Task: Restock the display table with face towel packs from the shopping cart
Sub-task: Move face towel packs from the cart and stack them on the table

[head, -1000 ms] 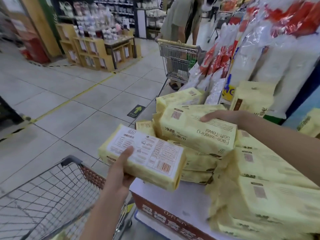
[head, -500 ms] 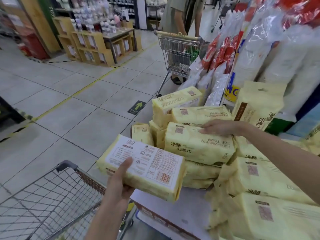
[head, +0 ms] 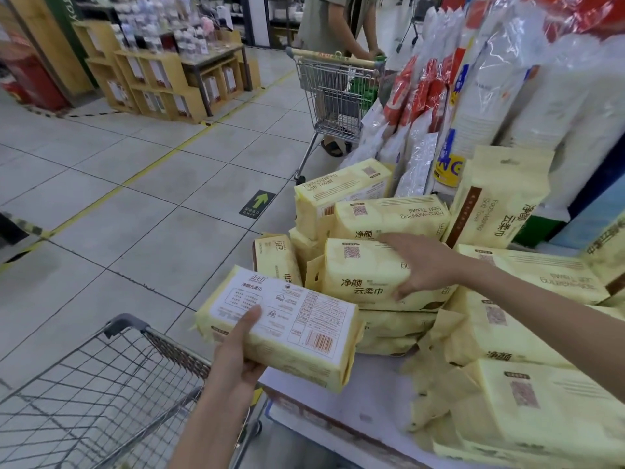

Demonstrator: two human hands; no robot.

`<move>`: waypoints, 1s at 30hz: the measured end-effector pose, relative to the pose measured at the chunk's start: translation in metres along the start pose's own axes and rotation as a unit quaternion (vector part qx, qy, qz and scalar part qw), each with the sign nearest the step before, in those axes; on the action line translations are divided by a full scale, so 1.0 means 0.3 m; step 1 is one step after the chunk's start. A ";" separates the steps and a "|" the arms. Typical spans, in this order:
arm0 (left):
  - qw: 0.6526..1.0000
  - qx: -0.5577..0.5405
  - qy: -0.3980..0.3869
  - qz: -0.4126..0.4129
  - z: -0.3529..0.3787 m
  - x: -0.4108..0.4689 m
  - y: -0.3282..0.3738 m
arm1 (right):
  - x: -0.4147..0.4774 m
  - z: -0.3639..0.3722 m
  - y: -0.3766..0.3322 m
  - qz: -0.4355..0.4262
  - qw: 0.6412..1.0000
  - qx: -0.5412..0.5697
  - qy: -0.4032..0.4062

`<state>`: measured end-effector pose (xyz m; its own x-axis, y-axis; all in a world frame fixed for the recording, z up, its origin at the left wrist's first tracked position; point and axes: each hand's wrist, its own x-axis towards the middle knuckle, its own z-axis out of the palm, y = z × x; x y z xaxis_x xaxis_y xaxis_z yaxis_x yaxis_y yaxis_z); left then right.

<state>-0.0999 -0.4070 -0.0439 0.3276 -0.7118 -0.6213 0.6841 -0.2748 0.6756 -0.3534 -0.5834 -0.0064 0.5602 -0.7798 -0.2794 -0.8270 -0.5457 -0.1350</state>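
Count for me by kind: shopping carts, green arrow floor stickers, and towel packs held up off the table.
Shopping carts: 2
Green arrow floor sticker: 1
Towel pack held up, in the left hand: 1
Total: 4

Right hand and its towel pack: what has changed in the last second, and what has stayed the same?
The right hand has lowered its towel pack onto the stack on the display table and slid from its far edge to its right end, fingers now flat on top. The left hand still grips the white-labelled pack beside the shopping cart.
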 end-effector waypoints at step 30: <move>0.991 0.046 -0.097 -0.075 0.015 -0.079 -0.015 | -0.278 0.357 -0.416 0.118 0.556 0.780 0.260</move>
<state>-0.1134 -0.3918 -0.0305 0.0889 -0.7676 -0.6347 0.6506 -0.4378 0.6205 -0.3020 -0.4173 -0.0681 0.0291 -0.9779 -0.2072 0.3131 0.2058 -0.9272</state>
